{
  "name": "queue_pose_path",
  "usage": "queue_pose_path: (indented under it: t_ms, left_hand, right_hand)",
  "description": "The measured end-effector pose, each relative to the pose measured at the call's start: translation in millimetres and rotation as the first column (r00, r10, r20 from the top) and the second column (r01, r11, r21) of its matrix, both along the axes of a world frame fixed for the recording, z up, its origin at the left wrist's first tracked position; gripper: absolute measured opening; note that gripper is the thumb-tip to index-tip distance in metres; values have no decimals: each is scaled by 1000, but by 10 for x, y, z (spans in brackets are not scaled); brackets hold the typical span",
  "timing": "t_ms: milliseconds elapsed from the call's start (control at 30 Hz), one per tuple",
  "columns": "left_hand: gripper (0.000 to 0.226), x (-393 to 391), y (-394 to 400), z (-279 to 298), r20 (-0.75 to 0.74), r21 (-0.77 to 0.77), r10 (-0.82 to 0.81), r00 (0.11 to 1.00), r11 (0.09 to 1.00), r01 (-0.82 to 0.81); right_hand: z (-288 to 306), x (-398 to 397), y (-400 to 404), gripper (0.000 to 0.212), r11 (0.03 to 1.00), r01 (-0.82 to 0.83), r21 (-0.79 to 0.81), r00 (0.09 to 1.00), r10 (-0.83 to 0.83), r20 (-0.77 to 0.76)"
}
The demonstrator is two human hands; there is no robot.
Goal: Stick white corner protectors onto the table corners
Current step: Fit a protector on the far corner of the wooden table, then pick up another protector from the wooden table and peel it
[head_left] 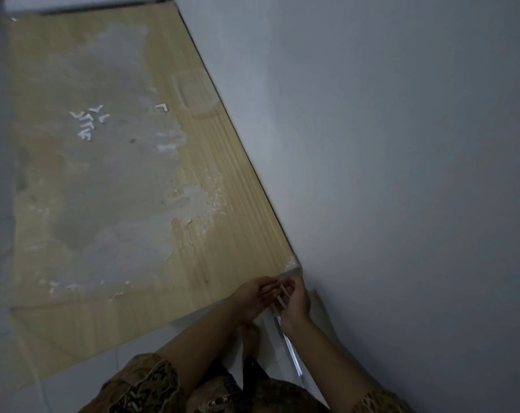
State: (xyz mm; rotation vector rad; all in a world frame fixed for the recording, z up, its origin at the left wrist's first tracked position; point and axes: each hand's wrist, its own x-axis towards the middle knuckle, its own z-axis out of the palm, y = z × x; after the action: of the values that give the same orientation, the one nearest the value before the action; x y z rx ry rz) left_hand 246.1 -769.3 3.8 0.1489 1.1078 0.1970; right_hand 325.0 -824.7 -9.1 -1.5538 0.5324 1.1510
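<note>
A small white corner protector (281,294) sits between the two hands just below the near right corner (294,265) of the table (238,210), where the tabletop meets the wall (387,144). It is thin and partly hidden by fingers, so its exact shape cannot be made out. The left hand (257,296) comes in from the lower left with its fingers curled toward the piece, and the right hand (296,302) meets it from the right, thumb and fingers pinching the same strip. The hands are together, touching or nearly so, both closed on the protector. Both forearms reach forward from patterned brown sleeves (145,386) at the bottom of the view.

The table corner itself shows a pale, glossy patch right at its tip. The light wood-grain top is worn, with a wide grey area (103,174) where the surface has peeled and white flecks along its edges. Far up the table lies a loose cluster of more white L-shaped protectors (86,122), and one more lies apart (162,107) to their right. No writing or brand can be read anywhere. A bare foot (250,338) shows on the pale floor tiles (2,338) below the table edge, beside a metal strip (291,353) along the wall.
</note>
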Motion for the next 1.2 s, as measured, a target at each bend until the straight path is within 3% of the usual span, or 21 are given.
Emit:
queue_pose_path:
  t_ms: [233, 500, 700, 1033, 1200]
  left_hand:
    - [14, -428, 204, 355, -14, 133, -3, 1000, 991, 5]
    - [20, -1226, 430, 566, -100, 224, 144, 985, 967, -119]
    - [28, -2342, 591, 687, -99, 315, 247, 964, 927, -205]
    - [26, -4584, 710, 711, -165, 413, 314, 935, 883, -224]
    - [24, -5290, 721, 830, -176, 399, 296, 939, 893, -207]
  right_hand:
    - [246, -255, 83, 26, 995, -21, 101, 1000, 22, -6]
    - [490, -931, 308, 27, 956, -234, 175, 969, 244, -34]
    - [557, -1923, 540, 26, 912, -358, 201, 930, 368, -14]
    - [635, -4109, 788, 23, 863, -415, 287, 909, 385, 156]
    - [739, -4672, 734, 22, 844, -472, 255, 877, 418, 237]
